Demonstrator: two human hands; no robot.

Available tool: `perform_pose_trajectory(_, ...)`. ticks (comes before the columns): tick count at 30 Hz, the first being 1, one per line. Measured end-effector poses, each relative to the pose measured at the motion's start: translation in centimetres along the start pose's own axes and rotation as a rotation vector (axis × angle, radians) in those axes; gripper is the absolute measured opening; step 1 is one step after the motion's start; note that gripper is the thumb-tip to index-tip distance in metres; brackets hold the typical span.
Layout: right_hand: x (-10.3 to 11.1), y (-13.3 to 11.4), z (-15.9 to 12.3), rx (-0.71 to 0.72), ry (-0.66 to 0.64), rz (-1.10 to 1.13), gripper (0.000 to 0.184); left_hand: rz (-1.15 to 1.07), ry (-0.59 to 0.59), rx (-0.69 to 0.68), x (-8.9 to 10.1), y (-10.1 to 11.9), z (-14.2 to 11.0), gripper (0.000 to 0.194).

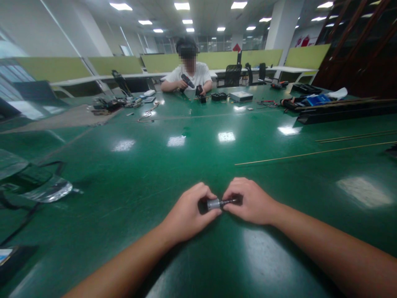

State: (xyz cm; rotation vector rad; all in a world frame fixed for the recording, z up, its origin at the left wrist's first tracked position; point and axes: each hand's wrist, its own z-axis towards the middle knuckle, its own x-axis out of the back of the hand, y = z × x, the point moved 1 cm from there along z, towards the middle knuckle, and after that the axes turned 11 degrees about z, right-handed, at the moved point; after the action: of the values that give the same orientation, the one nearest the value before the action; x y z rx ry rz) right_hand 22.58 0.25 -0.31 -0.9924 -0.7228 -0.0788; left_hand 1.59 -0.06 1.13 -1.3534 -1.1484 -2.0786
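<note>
Rows of rectangular white ceiling lights (182, 6) are shining brightly across the top of the frame, throwing white glare onto the glossy green tabletop (149, 165). Soft shadows are falling below both forearms; the side edges are stretching and blurring, and the far background is looking soft.

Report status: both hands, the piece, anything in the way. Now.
Left hand gripping silver cylinder. Right hand at thin dark shaft on its right end. Thin golden rod beyond, touching neither hand.

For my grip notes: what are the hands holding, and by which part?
Left hand: a small metal piece, by its silvery body, between thumb and fingers. Right hand: at its thin dark shaft.
</note>
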Motion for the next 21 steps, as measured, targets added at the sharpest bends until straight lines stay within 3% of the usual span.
perform_pose_trajectory(21,0.33,0.32,0.04,-0.018,0.009,-0.037,0.005,-0.009,0.024,0.025,0.16,0.06,-0.05,0.014)
